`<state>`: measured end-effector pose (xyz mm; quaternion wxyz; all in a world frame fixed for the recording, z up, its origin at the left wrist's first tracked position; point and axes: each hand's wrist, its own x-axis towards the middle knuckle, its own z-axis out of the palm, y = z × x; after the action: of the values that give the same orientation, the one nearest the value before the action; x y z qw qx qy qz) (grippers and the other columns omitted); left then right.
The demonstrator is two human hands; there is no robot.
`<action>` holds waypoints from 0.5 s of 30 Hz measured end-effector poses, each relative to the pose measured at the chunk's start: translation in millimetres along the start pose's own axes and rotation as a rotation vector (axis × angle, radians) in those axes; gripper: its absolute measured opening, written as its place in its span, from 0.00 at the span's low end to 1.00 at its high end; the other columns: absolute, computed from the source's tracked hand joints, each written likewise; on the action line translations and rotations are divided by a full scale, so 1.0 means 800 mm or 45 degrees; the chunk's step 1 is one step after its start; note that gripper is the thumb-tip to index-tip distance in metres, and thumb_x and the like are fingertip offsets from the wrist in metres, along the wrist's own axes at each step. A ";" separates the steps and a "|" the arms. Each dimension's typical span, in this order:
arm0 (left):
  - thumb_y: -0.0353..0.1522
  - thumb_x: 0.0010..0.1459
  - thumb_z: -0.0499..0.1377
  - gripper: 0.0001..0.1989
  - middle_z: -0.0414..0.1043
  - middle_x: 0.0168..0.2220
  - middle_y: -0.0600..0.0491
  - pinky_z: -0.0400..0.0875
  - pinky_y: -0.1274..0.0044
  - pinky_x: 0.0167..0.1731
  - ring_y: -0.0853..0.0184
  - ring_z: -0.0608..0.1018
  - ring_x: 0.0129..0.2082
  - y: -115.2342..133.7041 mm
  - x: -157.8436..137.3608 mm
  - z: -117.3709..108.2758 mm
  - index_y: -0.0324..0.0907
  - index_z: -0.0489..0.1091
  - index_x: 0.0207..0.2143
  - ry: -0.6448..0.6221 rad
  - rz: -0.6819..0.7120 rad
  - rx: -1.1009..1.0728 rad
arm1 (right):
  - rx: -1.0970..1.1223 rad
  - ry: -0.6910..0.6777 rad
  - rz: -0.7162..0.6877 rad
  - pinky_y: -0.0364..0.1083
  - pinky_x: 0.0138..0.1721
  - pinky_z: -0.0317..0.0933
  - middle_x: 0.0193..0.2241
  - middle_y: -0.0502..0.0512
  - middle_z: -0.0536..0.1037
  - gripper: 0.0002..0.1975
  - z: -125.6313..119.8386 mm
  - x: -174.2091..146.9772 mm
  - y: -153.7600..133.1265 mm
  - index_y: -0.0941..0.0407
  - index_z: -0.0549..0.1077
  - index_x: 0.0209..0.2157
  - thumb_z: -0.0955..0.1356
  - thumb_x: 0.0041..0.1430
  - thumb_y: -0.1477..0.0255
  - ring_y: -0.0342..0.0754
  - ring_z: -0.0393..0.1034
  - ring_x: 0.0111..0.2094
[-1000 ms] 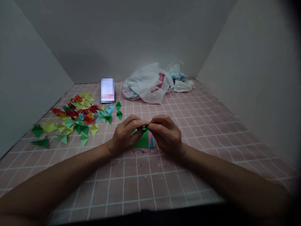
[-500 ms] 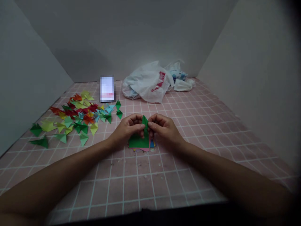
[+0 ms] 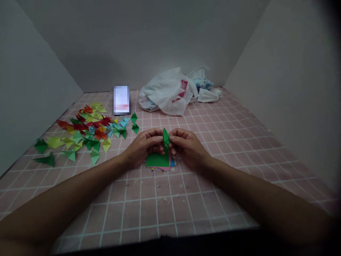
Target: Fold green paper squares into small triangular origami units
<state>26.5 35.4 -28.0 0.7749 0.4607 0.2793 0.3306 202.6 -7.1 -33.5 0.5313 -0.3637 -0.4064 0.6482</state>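
Between my two hands stands a narrow piece of folded green origami paper (image 3: pixel 166 137), its pointed tip upward. My left hand (image 3: pixel 149 144) pinches its left edge between thumb and fingers. From the other side, my right hand (image 3: pixel 186 144) pinches the right edge with thumb and forefinger. Just below lies a stack of square paper sheets (image 3: pixel 157 160), a green one on top, with pink, blue and yellow edges poking out. My fingers cover the upper part of the stack.
Many folded paper pieces (image 3: pixel 90 144) in green, yellow, red, orange and blue spread over the left side. Behind them a phone with a lit, blurred screen (image 3: pixel 121 100) stands upright. White plastic bags (image 3: pixel 167 94) lie at the back on the pink checked cloth (image 3: pixel 239 149), between grey walls.
The green paper has become narrower and turned slightly between my fingers, now showing folded layers. Both hands stay in nearly the same place.
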 end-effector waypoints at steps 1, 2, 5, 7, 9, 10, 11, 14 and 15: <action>0.31 0.52 0.69 0.10 0.78 0.29 0.52 0.76 0.81 0.28 0.73 0.77 0.24 0.000 0.000 0.000 0.38 0.75 0.37 0.002 0.000 0.000 | 0.003 0.003 0.001 0.39 0.19 0.62 0.21 0.45 0.75 0.11 0.000 0.000 0.000 0.57 0.71 0.29 0.75 0.53 0.68 0.38 0.66 0.17; 0.31 0.52 0.69 0.10 0.78 0.30 0.52 0.76 0.81 0.28 0.73 0.77 0.24 0.000 0.000 0.000 0.38 0.75 0.37 0.000 0.001 0.003 | 0.007 0.003 0.004 0.39 0.19 0.62 0.21 0.45 0.75 0.11 -0.001 0.001 0.001 0.57 0.71 0.29 0.75 0.53 0.68 0.38 0.66 0.17; 0.33 0.53 0.69 0.11 0.78 0.30 0.53 0.75 0.81 0.28 0.74 0.77 0.25 -0.002 0.001 -0.001 0.38 0.75 0.38 -0.007 0.005 0.026 | 0.018 -0.007 0.016 0.39 0.19 0.61 0.21 0.45 0.75 0.11 -0.002 0.001 0.002 0.57 0.71 0.29 0.75 0.53 0.68 0.37 0.66 0.17; 0.33 0.53 0.69 0.11 0.78 0.30 0.53 0.74 0.81 0.28 0.74 0.77 0.25 -0.004 0.001 -0.001 0.39 0.74 0.37 -0.002 0.014 0.044 | 0.018 -0.024 0.022 0.39 0.19 0.62 0.21 0.45 0.75 0.11 -0.003 0.001 0.002 0.56 0.71 0.29 0.75 0.54 0.67 0.38 0.65 0.17; 0.33 0.51 0.71 0.12 0.77 0.29 0.55 0.72 0.81 0.27 0.74 0.75 0.24 -0.005 0.001 -0.001 0.39 0.74 0.36 0.012 0.038 0.079 | 0.022 -0.049 0.029 0.40 0.19 0.62 0.20 0.44 0.74 0.12 -0.003 0.001 0.002 0.56 0.71 0.29 0.75 0.54 0.67 0.38 0.65 0.17; 0.33 0.51 0.71 0.12 0.76 0.28 0.55 0.70 0.82 0.26 0.74 0.75 0.24 -0.005 0.000 -0.001 0.39 0.73 0.35 0.019 0.055 0.106 | 0.024 -0.061 0.032 0.40 0.19 0.62 0.20 0.44 0.73 0.12 -0.003 0.001 0.003 0.56 0.71 0.30 0.76 0.54 0.66 0.38 0.64 0.18; 0.34 0.50 0.72 0.12 0.75 0.27 0.56 0.69 0.82 0.26 0.75 0.74 0.24 -0.005 0.000 -0.001 0.39 0.73 0.34 0.021 0.069 0.139 | 0.026 -0.072 0.035 0.40 0.19 0.63 0.20 0.44 0.73 0.12 -0.002 0.000 0.003 0.56 0.71 0.30 0.76 0.54 0.66 0.38 0.64 0.18; 0.38 0.53 0.71 0.13 0.73 0.26 0.57 0.68 0.81 0.26 0.74 0.73 0.24 -0.004 -0.002 0.000 0.39 0.73 0.32 0.021 0.104 0.230 | 0.012 -0.090 0.047 0.40 0.19 0.62 0.19 0.44 0.73 0.13 -0.002 0.000 0.004 0.55 0.70 0.30 0.76 0.55 0.65 0.39 0.63 0.18; 0.40 0.55 0.69 0.14 0.73 0.26 0.57 0.68 0.81 0.27 0.74 0.74 0.24 -0.004 -0.003 0.000 0.39 0.72 0.32 0.025 0.117 0.257 | 0.001 -0.088 0.046 0.40 0.19 0.62 0.19 0.44 0.73 0.13 -0.002 0.000 0.004 0.55 0.70 0.30 0.76 0.55 0.65 0.39 0.63 0.18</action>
<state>26.1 32.3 -30.4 0.7059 0.5453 0.2974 0.3403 202.9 -7.1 -37.3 0.5053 -0.3482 -0.4175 0.6702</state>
